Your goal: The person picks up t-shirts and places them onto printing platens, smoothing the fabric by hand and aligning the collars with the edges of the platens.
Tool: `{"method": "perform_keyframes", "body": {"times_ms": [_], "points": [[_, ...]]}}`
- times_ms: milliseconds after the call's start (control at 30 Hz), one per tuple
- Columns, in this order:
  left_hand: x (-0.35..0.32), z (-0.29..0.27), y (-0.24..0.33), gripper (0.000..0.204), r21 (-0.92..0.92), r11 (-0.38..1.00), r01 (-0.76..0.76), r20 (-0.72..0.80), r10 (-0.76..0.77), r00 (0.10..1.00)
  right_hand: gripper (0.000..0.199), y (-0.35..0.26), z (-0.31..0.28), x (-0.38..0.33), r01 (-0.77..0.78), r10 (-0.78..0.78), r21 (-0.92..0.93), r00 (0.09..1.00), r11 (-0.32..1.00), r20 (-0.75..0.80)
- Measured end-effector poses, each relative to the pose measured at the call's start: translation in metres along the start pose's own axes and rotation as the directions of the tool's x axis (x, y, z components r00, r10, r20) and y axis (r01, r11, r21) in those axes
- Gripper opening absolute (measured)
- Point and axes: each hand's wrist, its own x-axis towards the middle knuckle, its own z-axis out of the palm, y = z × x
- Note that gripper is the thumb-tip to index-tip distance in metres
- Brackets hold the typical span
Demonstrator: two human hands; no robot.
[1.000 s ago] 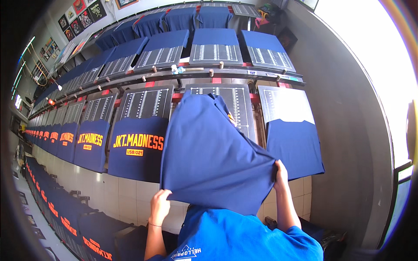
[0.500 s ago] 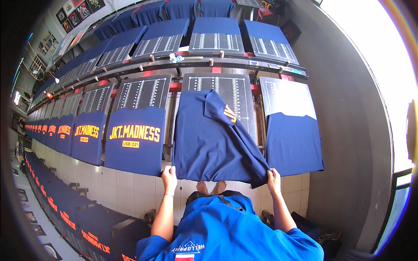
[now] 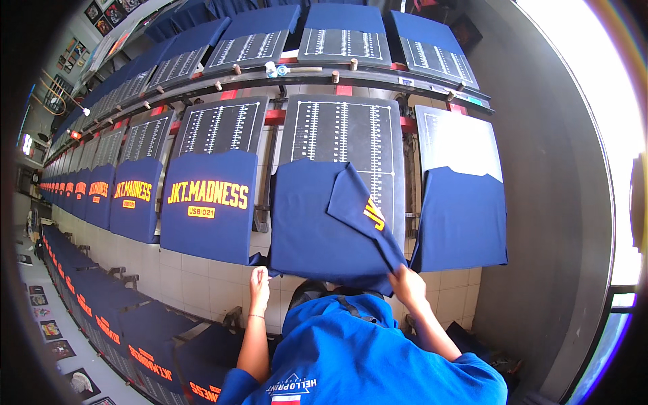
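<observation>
A navy T-shirt [image 3: 304,216] lies over the lower part of a dark printing board [image 3: 337,125] in front of me. Part of it is folded over at the right, where a bit of orange-yellow lettering shows. My left hand [image 3: 259,291] is closed on the shirt's near left corner, just off the board. At the near right edge, my right hand [image 3: 409,287] grips the bunched fabric; it is slightly blurred. The board's upper part, marked with white ruler lines, is bare.
To the left, a navy shirt with orange-yellow lettering [image 3: 208,202] covers another board, with several more beyond. A plain navy shirt [image 3: 462,219] is on the board at right. Behind runs a dark rail [image 3: 304,76] with pegs. A grey wall [image 3: 540,169] closes the right side.
The T-shirt has slid toward me along the board, baring more ruler lines. Its fabric lies smoother. My right hand has moved inward to the left, and my left hand slightly nearer me.
</observation>
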Motion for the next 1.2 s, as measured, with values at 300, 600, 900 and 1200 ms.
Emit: {"method": "perform_keyframes", "body": {"times_ms": [300, 600, 900, 1200], "points": [[0.039, 0.02, 0.055, 0.057, -0.063, 0.995, 0.072, 0.18, -0.059, 0.982, 0.023, -0.131, -0.022, 0.169, 0.49, -0.44, -0.09, 0.67, 0.867, -0.597], [0.052, -0.001, 0.035, 0.035, 0.054, 0.999, 0.002, 0.24, -0.015, 0.971, 0.075, -0.041, -0.04, 0.13, 0.251, 0.022, 0.71, 0.936, 0.658, -0.351], [0.038, -0.001, 0.044, 0.031, 0.19, 0.961, -0.2, 0.044, 0.195, 0.98, 0.032, 0.012, 0.028, 0.04, -0.013, 0.053, 0.113, 0.93, 0.994, -0.364], [0.037, 0.014, 0.047, 0.039, 0.254, 0.951, -0.174, 0.091, 0.156, 0.984, 0.066, -0.024, -0.019, 0.011, 0.207, 0.008, 0.398, 0.88, 0.894, -0.476]]}}
